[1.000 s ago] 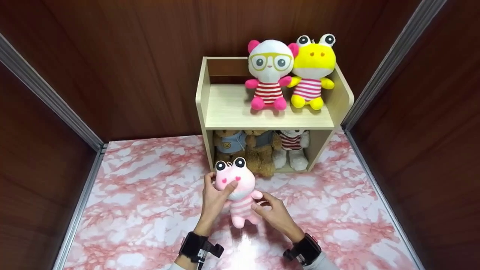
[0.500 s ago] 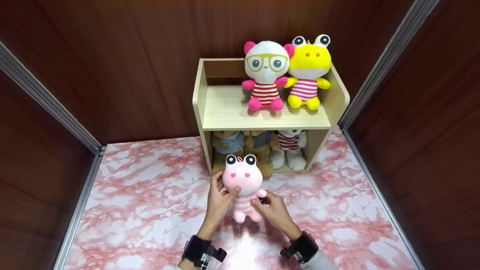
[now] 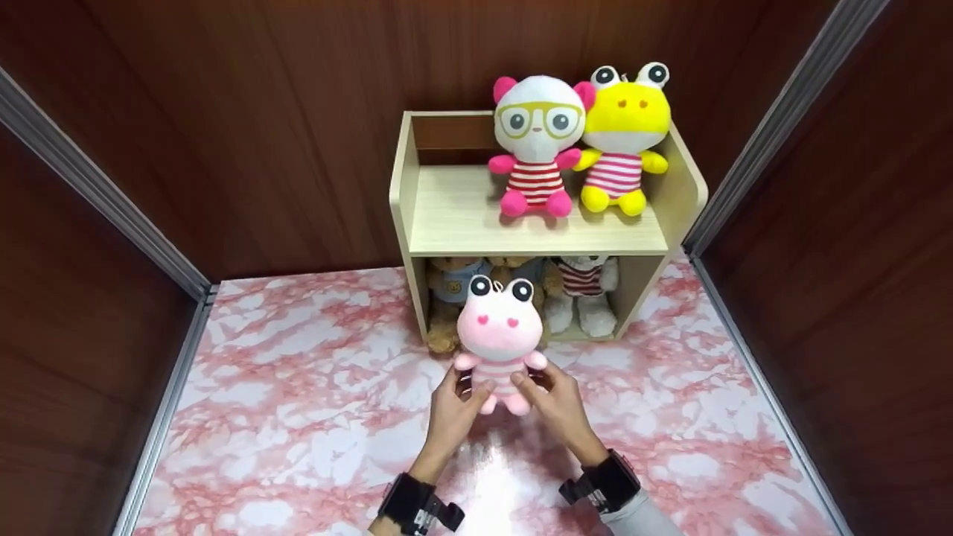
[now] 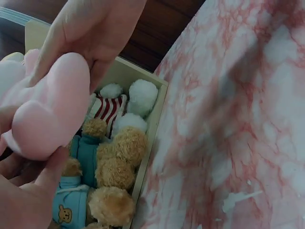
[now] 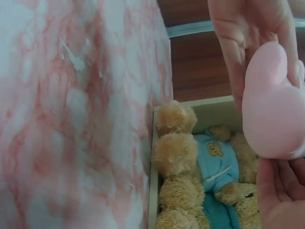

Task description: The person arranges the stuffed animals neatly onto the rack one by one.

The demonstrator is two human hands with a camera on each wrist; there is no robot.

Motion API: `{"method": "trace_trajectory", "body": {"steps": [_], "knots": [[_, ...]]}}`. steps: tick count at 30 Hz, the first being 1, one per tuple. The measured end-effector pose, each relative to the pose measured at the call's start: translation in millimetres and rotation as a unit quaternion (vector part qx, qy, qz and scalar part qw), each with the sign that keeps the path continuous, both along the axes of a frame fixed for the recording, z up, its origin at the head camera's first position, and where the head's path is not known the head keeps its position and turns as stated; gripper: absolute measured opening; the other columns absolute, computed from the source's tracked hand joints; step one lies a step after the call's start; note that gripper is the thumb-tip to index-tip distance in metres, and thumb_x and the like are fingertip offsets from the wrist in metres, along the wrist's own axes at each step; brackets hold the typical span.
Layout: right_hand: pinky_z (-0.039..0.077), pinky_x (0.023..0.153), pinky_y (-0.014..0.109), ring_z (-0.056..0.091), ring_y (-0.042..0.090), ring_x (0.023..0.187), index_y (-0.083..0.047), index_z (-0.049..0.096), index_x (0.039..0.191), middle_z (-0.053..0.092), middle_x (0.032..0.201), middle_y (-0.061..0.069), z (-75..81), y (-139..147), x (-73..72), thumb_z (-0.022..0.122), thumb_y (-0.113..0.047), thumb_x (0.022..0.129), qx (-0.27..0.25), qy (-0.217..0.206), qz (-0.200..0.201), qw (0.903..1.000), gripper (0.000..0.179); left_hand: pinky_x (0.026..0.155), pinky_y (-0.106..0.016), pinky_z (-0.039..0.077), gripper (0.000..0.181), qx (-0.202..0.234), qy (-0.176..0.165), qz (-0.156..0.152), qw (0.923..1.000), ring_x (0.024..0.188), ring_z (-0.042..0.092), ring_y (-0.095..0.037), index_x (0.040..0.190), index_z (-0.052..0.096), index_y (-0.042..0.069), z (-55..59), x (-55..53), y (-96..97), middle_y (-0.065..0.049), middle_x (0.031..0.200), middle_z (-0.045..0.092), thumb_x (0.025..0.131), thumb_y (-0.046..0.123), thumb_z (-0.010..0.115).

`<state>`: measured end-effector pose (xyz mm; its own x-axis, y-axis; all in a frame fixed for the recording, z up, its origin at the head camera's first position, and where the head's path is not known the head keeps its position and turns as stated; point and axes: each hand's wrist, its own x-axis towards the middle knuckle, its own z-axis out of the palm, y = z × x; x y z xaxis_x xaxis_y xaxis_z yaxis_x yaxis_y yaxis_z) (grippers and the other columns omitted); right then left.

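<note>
A pink frog plush toy (image 3: 500,327) with striped body and bulging eyes is held upright between both hands, facing the head camera. My left hand (image 3: 452,417) grips the left side of its body, thumb across the front. My right hand (image 3: 560,406) grips the opposite side the same way. In the left wrist view the plush's pink feet (image 4: 52,109) show between the hands, and the right wrist view shows its pink underside (image 5: 274,109). The toy overlaps the lower compartment of a small wooden shelf (image 3: 476,238) in the head view.
On the shelf's upper level sit a white-and-pink panda plush (image 3: 536,149) and a yellow frog plush (image 3: 625,141), towards the right. Teddy bears (image 5: 178,157) and a white plush in a striped top (image 3: 582,298) fill the lower compartment. Dark wood walls (image 3: 298,134) enclose the marbled surface (image 3: 298,387).
The pink frog plush has risen towards the shelf and turned upright. My left hand has shifted from its head down to its body; my right hand keeps its grip.
</note>
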<state>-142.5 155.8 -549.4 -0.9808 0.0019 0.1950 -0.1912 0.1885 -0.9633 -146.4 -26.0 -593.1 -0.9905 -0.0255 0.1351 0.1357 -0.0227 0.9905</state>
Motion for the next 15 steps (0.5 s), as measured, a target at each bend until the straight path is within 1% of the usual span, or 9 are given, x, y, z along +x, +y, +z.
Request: {"method": "trace_trajectory", "body": {"steps": [2,5,7,9,10,12,13,14,15], "knots": [[0.057,0.094,0.038,0.07,0.029,0.105,0.009,0.069,0.119,0.073,0.113,0.023,0.9,2.5,-1.5,0.073,-0.003,0.095,-0.009,0.01,0.011,0.9998,0.028,0.096,-0.043,0.056,0.048,0.009,0.012,0.016,0.9998,0.113,0.066,-0.038,0.136,0.056,-0.007,5.1,-1.9,2.2,-0.026,0.126,0.065,0.096,0.01,0.074],[0.054,0.097,0.03,0.068,0.019,0.11,0.009,0.066,0.126,0.071,0.12,0.022,0.6,8.5,-1.3,0.067,-0.002,0.099,-0.02,0.022,0.019,0.9994,0.029,0.101,-0.041,0.054,0.047,0.019,0.028,0.039,0.9987,0.12,0.064,-0.04,0.136,0.055,-0.011,18.0,-5.3,3.3,-0.03,0.131,0.063,0.097,0.008,0.073],[0.052,0.097,0.026,0.067,0.016,0.112,0.009,0.067,0.126,0.071,0.121,0.021,-0.1,13.5,-0.6,0.061,-0.001,0.102,-0.021,0.029,0.018,0.9992,0.026,0.104,-0.04,0.053,0.046,0.02,0.051,0.053,0.9971,0.123,0.063,-0.042,0.134,0.055,-0.014,30.4,-11.1,2.5,-0.033,0.133,0.061,0.097,0.006,0.072],[0.052,0.095,0.023,0.067,0.019,0.111,0.008,0.068,0.123,0.072,0.119,0.02,-1.3,18.7,-0.3,0.056,-0.001,0.105,-0.016,0.034,0.011,0.9992,0.024,0.107,-0.04,0.05,0.045,0.026,0.082,0.057,0.9947,0.125,0.061,-0.043,0.135,0.054,-0.015,46.8,-19.8,1.0,-0.034,0.135,0.059,0.097,0.004,0.07],[0.052,0.094,0.022,0.067,0.021,0.111,0.008,0.069,0.121,0.073,0.117,0.02,-2.1,21.1,-0.4,0.054,-0.001,0.106,-0.014,0.035,0.008,0.9993,0.024,0.105,-0.04,0.051,0.044,0.024,0.097,0.061,0.9932,0.123,0.062,-0.042,0.133,0.055,-0.016,55.8,-25.2,-0.1,-0.034,0.133,0.06,0.096,0.003,0.07],[0.052,0.092,0.022,0.068,0.026,0.108,0.008,0.07,0.118,0.073,0.115,0.021,-3.6,25.5,-1.1,0.052,-0.002,0.107,-0.01,0.036,0.004,0.9993,0.024,0.099,-0.038,0.056,0.04,-0.002,0.129,0.079,0.9885,0.112,0.068,-0.038,0.129,0.058,-0.014,74.5,-37.0,-2.6,-0.03,0.123,0.066,0.096,0.004,0.072],[0.052,0.091,0.022,0.068,0.028,0.108,0.008,0.071,0.116,0.074,0.114,0.021,-4.4,27.5,-1.6,0.051,-0.002,0.107,-0.009,0.036,0.002,0.9993,0.024,0.094,-0.037,0.057,0.039,-0.013,0.142,0.083,0.9863,0.104,0.069,-0.036,0.128,0.059,-0.013,84.1,-43.3,-3.9,-0.027,0.116,0.069,0.096,0.005,0.071],[0.052,0.091,0.022,0.067,0.028,0.108,0.008,0.071,0.116,0.074,0.114,0.021,-5.4,29.2,-2.2,0.05,-0.002,0.107,-0.007,0.036,0.002,0.9993,0.025,0.087,-0.037,0.059,0.039,-0.027,0.154,0.088,0.9838,0.095,0.07,-0.034,0.129,0.059,-0.011,93.7,-49.9,-5.0,-0.025,0.109,0.07,0.097,0.006,0.071],[0.051,0.091,0.022,0.067,0.026,0.107,0.008,0.072,0.115,0.074,0.113,0.02,-6.3,30.7,-2.8,0.05,-0.002,0.108,-0.004,0.036,0.0,0.9994,0.025,0.082,-0.036,0.058,0.039,-0.043,0.165,0.096,0.9807,0.086,0.069,-0.031,0.13,0.059,-0.01,102.9,-56.4,-6.2,-0.022,0.103,0.071,0.097,0.007,0.071]]}}
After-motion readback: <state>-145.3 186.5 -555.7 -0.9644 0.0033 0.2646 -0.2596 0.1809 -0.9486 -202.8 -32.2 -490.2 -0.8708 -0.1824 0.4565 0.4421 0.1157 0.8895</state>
